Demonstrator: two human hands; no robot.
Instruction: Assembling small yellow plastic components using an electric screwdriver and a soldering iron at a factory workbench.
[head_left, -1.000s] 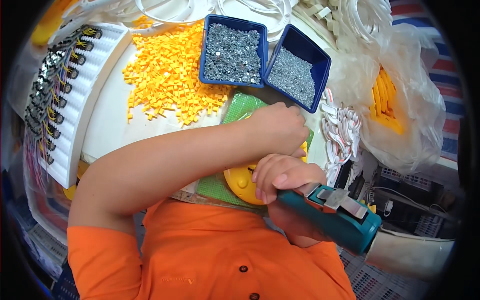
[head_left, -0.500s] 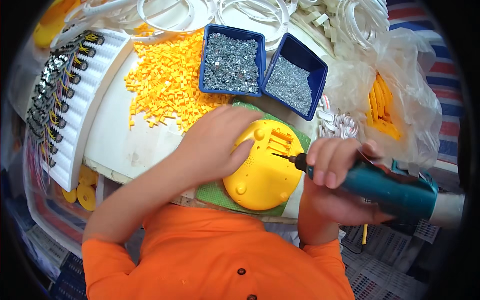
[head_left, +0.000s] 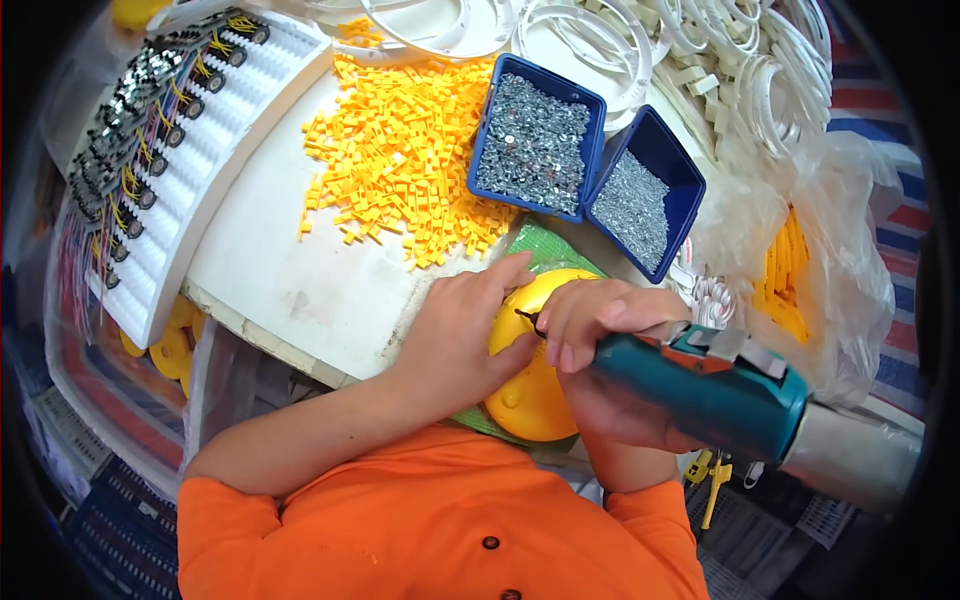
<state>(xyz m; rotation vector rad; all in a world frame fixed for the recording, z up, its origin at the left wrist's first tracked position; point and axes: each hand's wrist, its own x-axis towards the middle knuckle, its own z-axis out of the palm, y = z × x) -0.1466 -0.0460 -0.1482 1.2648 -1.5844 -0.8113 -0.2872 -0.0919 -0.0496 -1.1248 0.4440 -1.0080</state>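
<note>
A round yellow plastic housing (head_left: 527,398) lies on a green mat (head_left: 548,249) at the table's front edge. My left hand (head_left: 462,335) presses on its left side and holds it still. My right hand (head_left: 610,355) grips a teal electric screwdriver (head_left: 715,388), whose dark bit touches the housing's top between my two hands. Most of the housing is hidden under my hands.
Two blue trays of small metal screws (head_left: 535,140) (head_left: 636,207) stand behind the housing. A heap of small yellow plastic clips (head_left: 400,170) spreads on the white table (head_left: 290,290). A white rack of wired parts (head_left: 170,140) is at left, white rings (head_left: 690,50) and a plastic bag (head_left: 810,260) at right.
My left hand came back from the far side onto the yellow housing. My right hand swung the screwdriver up and in, so its bit now sits on the housing close to my left fingers.
</note>
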